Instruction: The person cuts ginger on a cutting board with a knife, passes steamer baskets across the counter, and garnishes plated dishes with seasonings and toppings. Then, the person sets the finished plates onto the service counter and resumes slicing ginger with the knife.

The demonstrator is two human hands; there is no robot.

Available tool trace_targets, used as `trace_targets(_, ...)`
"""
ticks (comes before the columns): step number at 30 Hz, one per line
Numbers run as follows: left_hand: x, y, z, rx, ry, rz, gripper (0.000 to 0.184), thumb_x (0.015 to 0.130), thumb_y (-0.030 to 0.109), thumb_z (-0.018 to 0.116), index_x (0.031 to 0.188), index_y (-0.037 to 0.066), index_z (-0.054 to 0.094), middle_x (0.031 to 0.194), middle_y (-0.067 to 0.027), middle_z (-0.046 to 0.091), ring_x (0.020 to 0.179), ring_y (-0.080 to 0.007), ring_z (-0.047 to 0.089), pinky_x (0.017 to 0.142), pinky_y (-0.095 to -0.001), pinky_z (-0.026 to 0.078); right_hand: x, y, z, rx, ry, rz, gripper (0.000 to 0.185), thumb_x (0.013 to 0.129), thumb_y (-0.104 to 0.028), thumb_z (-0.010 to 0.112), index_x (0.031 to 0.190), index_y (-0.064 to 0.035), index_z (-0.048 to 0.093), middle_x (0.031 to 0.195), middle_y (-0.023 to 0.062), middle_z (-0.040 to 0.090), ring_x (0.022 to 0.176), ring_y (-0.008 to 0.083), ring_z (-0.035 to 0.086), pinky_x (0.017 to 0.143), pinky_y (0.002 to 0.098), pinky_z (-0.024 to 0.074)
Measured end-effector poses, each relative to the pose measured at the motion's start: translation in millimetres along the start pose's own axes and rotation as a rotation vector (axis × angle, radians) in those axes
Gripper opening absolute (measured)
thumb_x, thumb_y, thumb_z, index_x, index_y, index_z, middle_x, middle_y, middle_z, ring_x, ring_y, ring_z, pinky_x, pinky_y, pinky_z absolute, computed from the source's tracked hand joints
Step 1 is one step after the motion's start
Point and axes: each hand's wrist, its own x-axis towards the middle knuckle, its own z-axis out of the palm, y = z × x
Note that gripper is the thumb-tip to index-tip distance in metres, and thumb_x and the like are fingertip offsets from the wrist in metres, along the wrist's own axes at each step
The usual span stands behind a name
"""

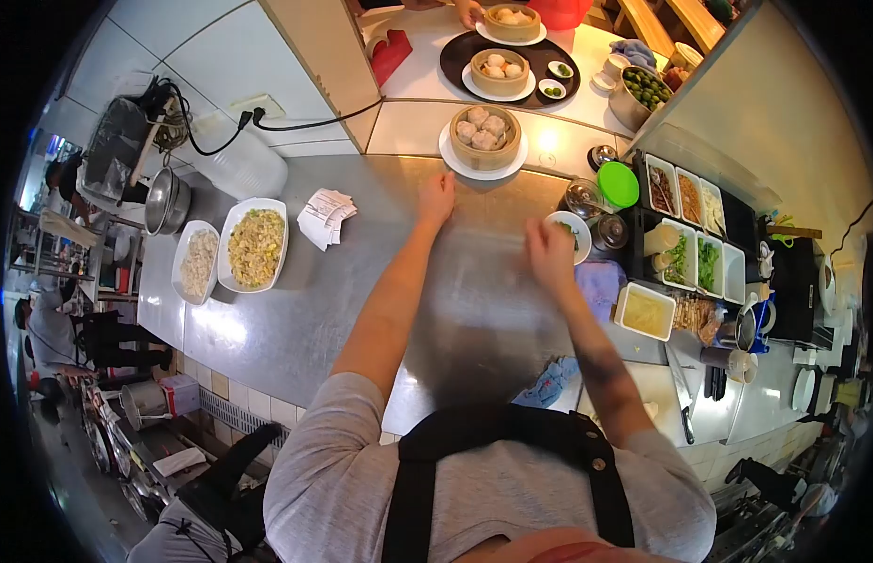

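Observation:
My left hand (436,199) rests near the steel counter's far edge with its fingers curled in. Just beyond it a bamboo steamer (482,129) of several dumplings stands on a white plate (513,169). To the right my right hand (551,246) is at the left side of a small white bowl (581,246) with green bits inside. Its fingers are bent together and slightly blurred; whether they hold anything is hidden.
White dishes of fried rice (257,246) and pale rice (199,263) stand left, near paper slips (326,218). Garnish trays (692,258) and a knife (681,392) are right. Beyond the ledge, a co-worker's hand (470,13) is by a tray (452,68).

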Motion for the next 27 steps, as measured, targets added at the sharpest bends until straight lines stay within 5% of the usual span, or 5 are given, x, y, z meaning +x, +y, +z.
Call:
trace_targets(4,-36.1,-0.7,-9.4,0.157,0.18,0.391,0.014,0.08,0.013,0.058,0.078,-0.001,0.054,0.076,-0.0162,0.052,0.071,-0.0367,0.053,0.063,-0.0428,0.044,172.8,35.0,30.8,0.101,-0.039,0.283,0.037,0.091,-0.026,0.045,0.101,0.0074,0.056,0.074,0.0215,0.062,0.053,0.0252,0.063,0.049,0.0329,0.052)
trace_targets(12,-29.3,3.5,-6.8,0.173,0.218,0.29,0.013,0.077,0.011,0.062,0.079,0.001,0.054,0.081,-0.0142,0.049,0.072,-0.0313,0.054,0.063,-0.0396,0.045,257.7,88.6,58.9,0.077,-0.767,0.488,0.038,0.092,-0.028,0.036,0.104,0.0049,0.051,0.079,0.0219,0.063,0.061,0.0269,0.066,0.055,0.0361,0.0577)
trace_targets(16,-31.0,3.8,-8.4,0.195,0.221,0.289,0.013,0.076,0.011,0.063,0.079,0.001,0.054,0.081,-0.0143,0.049,0.072,-0.0306,0.054,0.064,-0.0392,0.045,249.6,81.8,44.7,0.27,-0.663,0.697,0.041,0.091,-0.032,0.041,0.115,-0.0006,0.052,0.084,0.0191,0.063,0.069,0.0263,0.066,0.06,0.036,0.0568)
trace_targets(23,-31.0,0.5,-6.5,0.131,0.19,0.246,0.015,0.076,0.015,0.062,0.079,0.002,0.053,0.082,-0.014,0.048,0.077,-0.0333,0.052,0.067,-0.042,0.044,282.3,36.2,55.8,-0.103,0.106,0.024,0.049,0.087,-0.042,0.044,0.079,0.0021,0.064,0.075,0.0253,0.062,0.077,0.0389,0.062,0.075,0.0441,0.0469)
trace_targets(27,-26.1,4.6,-8.7,-0.041,0.229,0.169,0.014,0.08,0.014,0.059,0.078,0.002,0.054,0.078,-0.0137,0.05,0.068,-0.0303,0.054,0.062,-0.0397,0.045,313.8,-15.7,80.3,0.097,0.009,0.075,0.049,0.086,-0.041,0.044,0.074,0.0021,0.065,0.073,0.0209,0.064,0.076,0.0328,0.064,0.072,0.0411,0.0486)
